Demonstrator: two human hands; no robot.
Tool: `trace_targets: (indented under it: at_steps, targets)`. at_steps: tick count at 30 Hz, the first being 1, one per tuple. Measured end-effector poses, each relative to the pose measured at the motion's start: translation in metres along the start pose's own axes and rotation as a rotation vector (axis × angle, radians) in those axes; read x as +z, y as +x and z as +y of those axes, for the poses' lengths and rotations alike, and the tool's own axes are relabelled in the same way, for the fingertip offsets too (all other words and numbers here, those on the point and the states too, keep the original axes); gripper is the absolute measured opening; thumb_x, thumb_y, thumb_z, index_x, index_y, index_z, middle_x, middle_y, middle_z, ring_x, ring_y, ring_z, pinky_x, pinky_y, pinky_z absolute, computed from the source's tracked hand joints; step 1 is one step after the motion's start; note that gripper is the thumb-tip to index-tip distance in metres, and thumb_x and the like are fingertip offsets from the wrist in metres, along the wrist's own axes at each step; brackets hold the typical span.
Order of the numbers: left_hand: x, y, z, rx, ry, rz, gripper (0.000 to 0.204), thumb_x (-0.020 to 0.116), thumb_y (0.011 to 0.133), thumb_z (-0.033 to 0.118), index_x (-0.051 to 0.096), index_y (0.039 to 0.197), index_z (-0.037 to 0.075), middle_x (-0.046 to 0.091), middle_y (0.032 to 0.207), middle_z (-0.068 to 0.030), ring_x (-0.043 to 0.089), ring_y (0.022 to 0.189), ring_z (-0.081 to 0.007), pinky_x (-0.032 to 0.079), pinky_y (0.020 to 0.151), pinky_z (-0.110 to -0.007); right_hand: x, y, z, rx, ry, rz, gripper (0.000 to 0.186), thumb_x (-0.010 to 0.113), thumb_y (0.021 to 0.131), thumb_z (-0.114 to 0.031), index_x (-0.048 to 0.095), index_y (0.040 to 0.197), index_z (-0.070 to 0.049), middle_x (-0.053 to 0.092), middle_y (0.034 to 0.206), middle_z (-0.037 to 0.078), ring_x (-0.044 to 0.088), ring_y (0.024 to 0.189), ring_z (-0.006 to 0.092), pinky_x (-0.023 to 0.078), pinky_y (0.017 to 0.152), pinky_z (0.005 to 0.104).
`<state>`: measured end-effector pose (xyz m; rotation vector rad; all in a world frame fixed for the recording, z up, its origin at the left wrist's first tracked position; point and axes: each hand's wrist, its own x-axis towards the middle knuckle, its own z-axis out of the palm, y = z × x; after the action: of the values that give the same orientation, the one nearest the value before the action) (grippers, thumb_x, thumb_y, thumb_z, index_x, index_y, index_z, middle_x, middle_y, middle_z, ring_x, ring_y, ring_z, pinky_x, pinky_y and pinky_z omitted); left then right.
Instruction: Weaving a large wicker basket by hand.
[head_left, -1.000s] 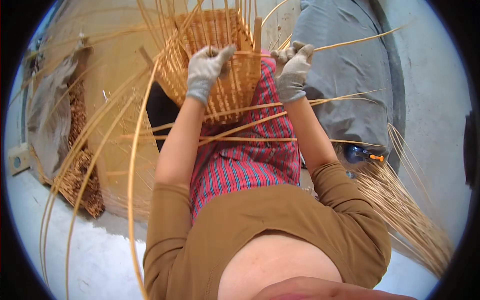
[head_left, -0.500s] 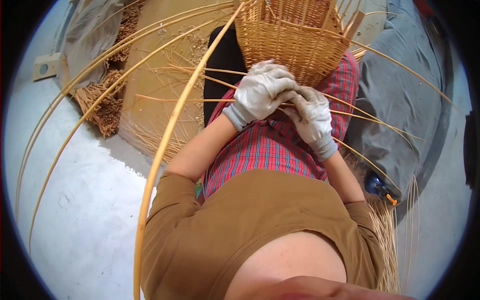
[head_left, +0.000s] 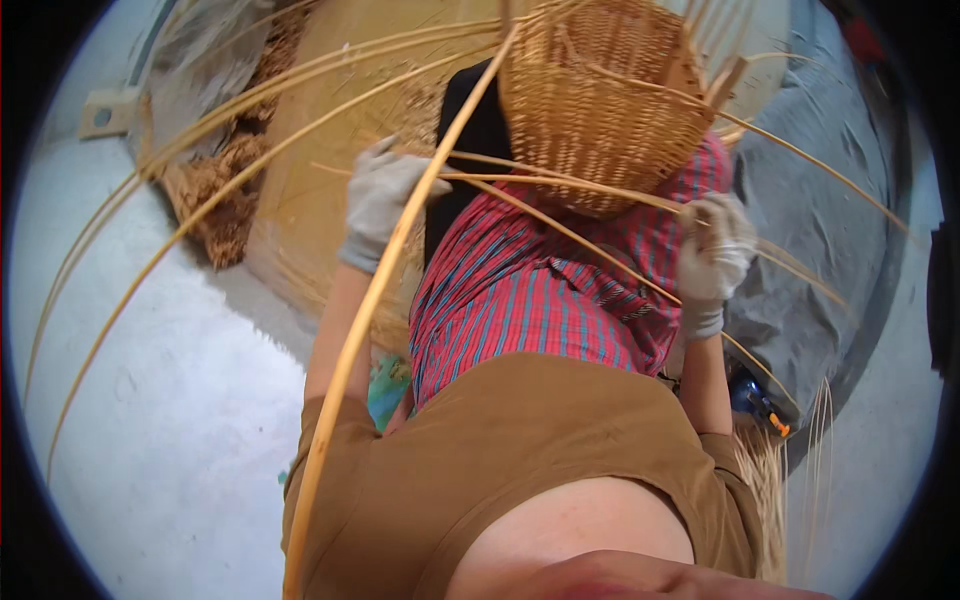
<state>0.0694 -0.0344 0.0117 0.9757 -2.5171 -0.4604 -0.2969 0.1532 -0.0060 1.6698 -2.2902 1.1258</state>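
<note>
My left hand (head_left: 383,208), in a whitish work glove, is closed around thin wicker canes (head_left: 575,182) at the left of my lap. Across the lap, my right hand (head_left: 714,252), gloved alike, is closed on the same canes near their other end. They stretch between my hands just in front of a woven wicker basket (head_left: 590,130), their tips poking out past both gloves. One more thin cane (head_left: 590,245) slants down to the right over my plaid lap cloth (head_left: 520,310). A thick cane (head_left: 385,265) from the basket passes in front of my left hand, partly covering it.
Long curved canes (head_left: 205,200) arch out leftward from the basket, and another (head_left: 820,150) to the right. A tan board (head_left: 300,180) and brown bundled sticks (head_left: 220,195) lie at left. Grey sheeting (head_left: 800,230), an orange-tipped tool (head_left: 779,424) and loose canes (head_left: 765,490) are at right.
My hands, together at the middle before, have moved apart, left hand to the left and right hand to the right. The canes now span between them. The basket shows slightly farther right.
</note>
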Motion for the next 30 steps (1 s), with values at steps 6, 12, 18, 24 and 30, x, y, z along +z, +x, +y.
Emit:
trace_targets:
  at_steps: [6,12,18,24,30]
  targets:
    - [0.056,0.031,0.010,-0.104,-0.668,0.096,0.019,0.061,0.085,-0.006,0.068,0.100,0.002,0.070,0.083,-0.0097,0.069,0.079,-0.0195,0.054,0.072,-0.031,0.011,-0.003,-0.027,0.441,0.978,-0.452,0.037,0.063,0.096,-0.003,0.055,0.132,-0.004,0.064,0.116,0.008,0.059,0.109,0.0159,0.048,0.097,0.0316]
    - [0.084,0.094,0.061,-0.003,-0.747,-0.146,0.019,0.072,0.093,0.013,0.065,0.106,0.000,0.066,0.087,-0.0059,0.062,0.075,-0.0127,0.052,0.073,-0.027,0.009,0.042,-0.046,0.286,1.339,-0.079,0.020,0.054,0.101,0.000,0.053,0.121,-0.005,0.067,0.112,0.010,0.065,0.098,0.0165,0.054,0.090,0.0320]
    - [0.110,0.127,0.049,-0.335,-0.473,0.226,0.062,0.072,0.090,0.010,0.044,0.145,0.011,0.064,0.130,-0.0122,0.067,0.094,-0.0215,0.053,0.082,-0.032,0.021,0.060,0.008,0.305,1.109,0.337,0.012,0.056,0.102,-0.006,0.051,0.112,-0.004,0.068,0.099,0.014,0.071,0.084,0.0233,0.062,0.077,0.0369]
    - [0.130,0.122,0.039,-0.286,-0.248,0.238,0.074,0.069,0.091,0.010,0.033,0.154,0.020,0.062,0.137,-0.0070,0.068,0.078,-0.0221,0.055,0.067,-0.034,0.038,0.059,0.030,0.467,1.185,0.315,0.009,0.056,0.102,-0.009,0.052,0.109,-0.005,0.069,0.094,0.014,0.072,0.081,0.0248,0.062,0.073,0.0383]
    - [0.115,0.143,0.072,-0.088,-0.507,0.310,0.089,0.072,0.084,-0.005,0.027,0.158,0.019,0.049,0.151,-0.0050,0.057,0.062,-0.0109,0.054,0.061,-0.026,0.039,0.084,0.038,0.445,1.107,0.237,0.010,0.059,0.101,-0.006,0.050,0.107,-0.005,0.069,0.093,0.012,0.071,0.081,0.0206,0.062,0.074,0.0336]
